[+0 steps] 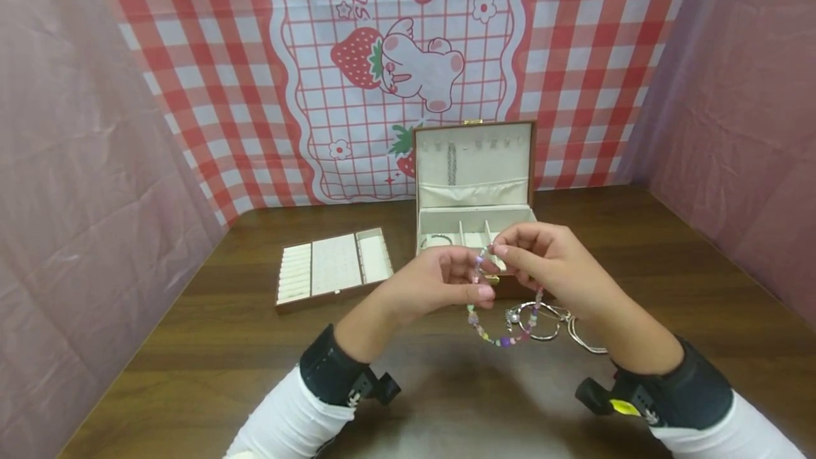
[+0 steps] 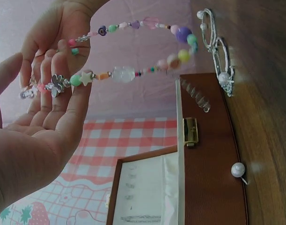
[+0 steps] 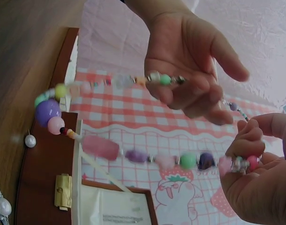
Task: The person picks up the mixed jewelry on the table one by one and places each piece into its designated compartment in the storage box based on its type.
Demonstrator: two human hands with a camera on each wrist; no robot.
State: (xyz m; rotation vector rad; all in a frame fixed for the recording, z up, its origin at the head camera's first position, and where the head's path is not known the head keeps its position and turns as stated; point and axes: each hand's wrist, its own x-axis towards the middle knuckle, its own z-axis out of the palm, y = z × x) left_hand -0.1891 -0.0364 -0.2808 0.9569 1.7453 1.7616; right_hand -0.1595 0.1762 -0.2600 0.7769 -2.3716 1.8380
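A loop of colourful beads, a beaded necklace [image 1: 506, 341], hangs between both hands above the table. My right hand [image 1: 545, 257] pinches its upper part between thumb and fingertips. The strand runs across the fingers of my left hand [image 1: 443, 278], whose thumb stands away from the beads in the wrist views. Star and flower beads lie along those fingers in the left wrist view. Behind the hands stands a brown jewelry box [image 2: 206, 140] with its lid raised; the hands partly hide its front. A chain hangs inside the lid, and a bracelet [image 1: 437, 236] lies in the left compartment.
Left of the box lies a shallow cream tray [image 1: 334, 264] with ring rolls and compartments. Silver bracelets [image 1: 538, 337] with pearls lie on the table below my right hand. A single pearl piece [image 2: 238, 169] is near the box's front. A checked cloth [image 1: 210, 91] hangs behind.
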